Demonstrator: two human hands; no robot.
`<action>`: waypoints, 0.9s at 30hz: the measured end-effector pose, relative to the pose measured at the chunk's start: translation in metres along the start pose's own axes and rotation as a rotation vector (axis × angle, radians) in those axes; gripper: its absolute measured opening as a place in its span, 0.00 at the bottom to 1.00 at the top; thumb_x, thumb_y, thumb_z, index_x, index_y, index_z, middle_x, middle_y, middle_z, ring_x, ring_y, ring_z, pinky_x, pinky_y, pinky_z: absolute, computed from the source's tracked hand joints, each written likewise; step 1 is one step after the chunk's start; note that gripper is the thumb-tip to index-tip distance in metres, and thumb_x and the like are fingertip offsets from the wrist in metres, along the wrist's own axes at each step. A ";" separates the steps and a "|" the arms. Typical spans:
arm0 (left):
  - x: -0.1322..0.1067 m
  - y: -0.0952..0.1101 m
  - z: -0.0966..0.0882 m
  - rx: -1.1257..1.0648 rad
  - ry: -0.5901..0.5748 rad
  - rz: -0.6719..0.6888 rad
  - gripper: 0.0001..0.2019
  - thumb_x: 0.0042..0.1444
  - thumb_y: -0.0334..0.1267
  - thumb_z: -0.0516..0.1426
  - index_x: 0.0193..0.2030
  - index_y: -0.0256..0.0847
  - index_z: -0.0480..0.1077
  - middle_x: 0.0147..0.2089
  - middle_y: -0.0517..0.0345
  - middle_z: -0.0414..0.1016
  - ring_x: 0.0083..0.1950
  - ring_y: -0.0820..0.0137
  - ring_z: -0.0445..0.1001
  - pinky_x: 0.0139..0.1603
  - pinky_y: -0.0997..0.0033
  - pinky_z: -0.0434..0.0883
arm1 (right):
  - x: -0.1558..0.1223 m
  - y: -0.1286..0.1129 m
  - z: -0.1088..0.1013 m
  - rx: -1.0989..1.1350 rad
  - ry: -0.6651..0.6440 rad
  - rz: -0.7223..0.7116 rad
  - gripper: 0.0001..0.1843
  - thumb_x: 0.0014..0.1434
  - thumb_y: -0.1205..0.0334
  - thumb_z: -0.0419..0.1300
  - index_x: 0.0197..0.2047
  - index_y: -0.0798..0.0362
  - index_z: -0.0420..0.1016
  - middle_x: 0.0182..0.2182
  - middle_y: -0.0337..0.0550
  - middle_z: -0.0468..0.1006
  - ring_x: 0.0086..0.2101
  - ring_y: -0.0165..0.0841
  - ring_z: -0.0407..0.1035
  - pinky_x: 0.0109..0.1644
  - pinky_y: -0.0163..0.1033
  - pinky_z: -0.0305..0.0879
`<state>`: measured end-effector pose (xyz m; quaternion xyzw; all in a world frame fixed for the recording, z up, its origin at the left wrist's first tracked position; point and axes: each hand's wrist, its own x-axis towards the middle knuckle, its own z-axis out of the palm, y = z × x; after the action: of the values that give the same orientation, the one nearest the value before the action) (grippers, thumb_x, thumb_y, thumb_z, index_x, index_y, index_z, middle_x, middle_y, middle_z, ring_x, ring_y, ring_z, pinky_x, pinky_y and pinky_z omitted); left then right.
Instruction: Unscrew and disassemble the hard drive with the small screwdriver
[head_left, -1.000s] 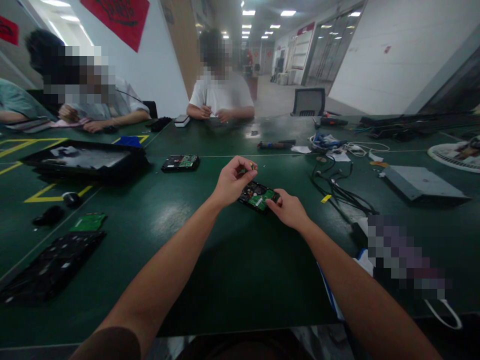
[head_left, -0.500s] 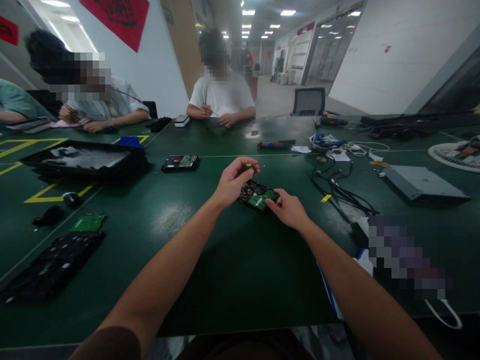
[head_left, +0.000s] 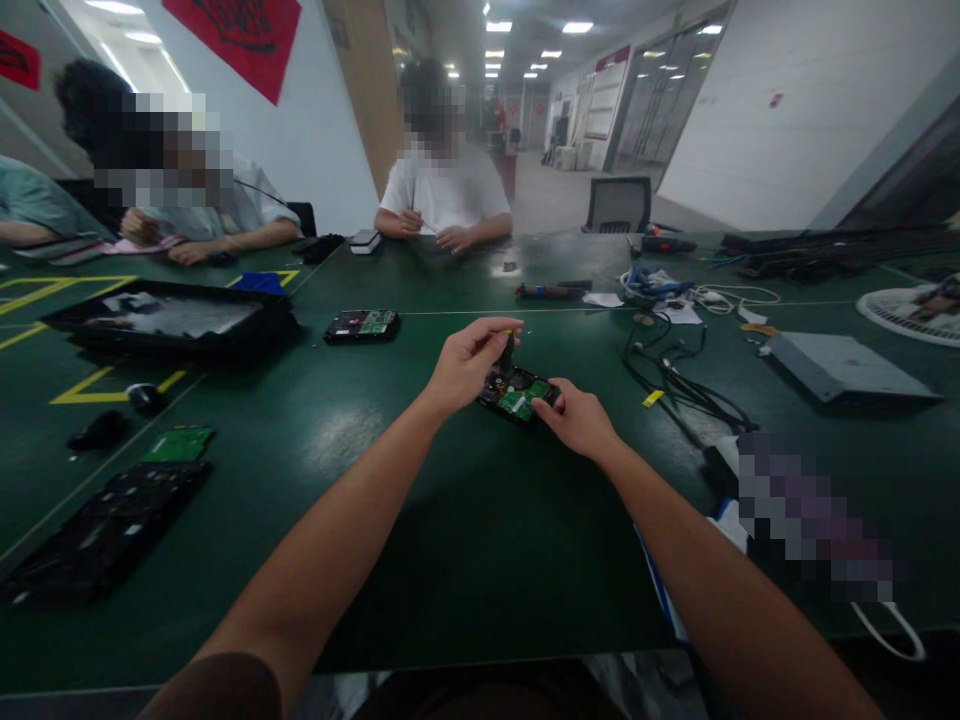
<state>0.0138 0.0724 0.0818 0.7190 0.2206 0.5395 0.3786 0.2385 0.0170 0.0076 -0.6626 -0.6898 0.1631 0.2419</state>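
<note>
A small hard drive (head_left: 519,393) lies board-up on the dark green table (head_left: 465,520), its green circuit board showing. My left hand (head_left: 466,362) is closed around a short dark screwdriver (head_left: 507,350) with a yellow top, held upright with its tip on the drive's far edge. Fingers of my right hand (head_left: 577,418) pinch the drive's near right corner and hold it down.
A second hard drive (head_left: 361,324) lies further left. A black monitor (head_left: 161,318), a mouse (head_left: 142,397), a green board (head_left: 177,443) and a dark panel (head_left: 105,535) lie at left. Cables (head_left: 675,380) and a grey box (head_left: 840,368) lie at right. Two people sit across the table.
My left hand has turned the screwdriver from a raised pinch to upright, its tip now down on the drive. My right hand has stayed on the drive.
</note>
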 end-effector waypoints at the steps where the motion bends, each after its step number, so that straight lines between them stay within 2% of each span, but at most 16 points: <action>1: 0.000 -0.001 0.001 -0.044 0.003 -0.021 0.12 0.69 0.41 0.56 0.54 0.44 0.78 0.51 0.51 0.81 0.51 0.65 0.79 0.56 0.59 0.73 | 0.000 0.000 0.000 0.000 0.002 -0.001 0.27 0.66 0.44 0.60 0.62 0.49 0.69 0.31 0.40 0.81 0.31 0.36 0.74 0.32 0.37 0.60; 5: 0.000 -0.004 0.004 -0.080 0.026 -0.046 0.12 0.65 0.43 0.61 0.51 0.42 0.77 0.49 0.51 0.80 0.47 0.66 0.79 0.52 0.63 0.74 | 0.000 0.000 0.000 -0.007 0.004 -0.003 0.27 0.66 0.43 0.60 0.62 0.49 0.69 0.32 0.42 0.81 0.31 0.36 0.74 0.31 0.37 0.59; 9: -0.001 -0.006 0.002 0.073 0.069 -0.014 0.12 0.57 0.42 0.67 0.47 0.43 0.78 0.48 0.52 0.78 0.48 0.66 0.76 0.47 0.66 0.74 | -0.001 -0.001 -0.002 -0.016 -0.003 -0.001 0.26 0.67 0.44 0.60 0.62 0.49 0.69 0.32 0.41 0.81 0.31 0.36 0.74 0.31 0.37 0.59; 14: -0.001 -0.003 0.000 0.135 0.036 -0.005 0.08 0.61 0.40 0.64 0.46 0.43 0.78 0.48 0.51 0.77 0.49 0.65 0.75 0.48 0.66 0.72 | -0.001 -0.003 -0.003 -0.019 -0.013 0.007 0.26 0.67 0.44 0.60 0.62 0.49 0.69 0.32 0.41 0.81 0.31 0.36 0.74 0.31 0.37 0.58; 21: 0.000 0.005 0.001 -0.119 -0.083 -0.110 0.12 0.68 0.41 0.57 0.54 0.43 0.74 0.49 0.52 0.76 0.47 0.67 0.78 0.51 0.64 0.72 | -0.002 -0.003 -0.003 -0.015 -0.011 0.017 0.27 0.67 0.44 0.60 0.63 0.49 0.68 0.35 0.43 0.82 0.32 0.36 0.74 0.31 0.37 0.59; 24: -0.002 0.006 0.005 -0.224 -0.089 -0.161 0.10 0.68 0.41 0.56 0.51 0.42 0.75 0.47 0.53 0.75 0.46 0.68 0.77 0.51 0.65 0.72 | -0.002 -0.005 -0.005 -0.020 -0.019 0.022 0.28 0.67 0.44 0.60 0.64 0.50 0.68 0.36 0.43 0.83 0.33 0.37 0.75 0.31 0.37 0.60; 27: -0.003 0.006 0.014 -0.386 -0.035 -0.220 0.08 0.68 0.40 0.55 0.46 0.43 0.74 0.42 0.56 0.73 0.41 0.70 0.74 0.47 0.68 0.71 | -0.003 -0.006 -0.005 -0.026 -0.022 0.020 0.27 0.67 0.45 0.60 0.63 0.50 0.68 0.36 0.43 0.83 0.34 0.37 0.75 0.32 0.37 0.60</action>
<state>0.0256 0.0621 0.0827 0.6140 0.1836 0.5148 0.5694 0.2367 0.0136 0.0148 -0.6707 -0.6878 0.1641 0.2240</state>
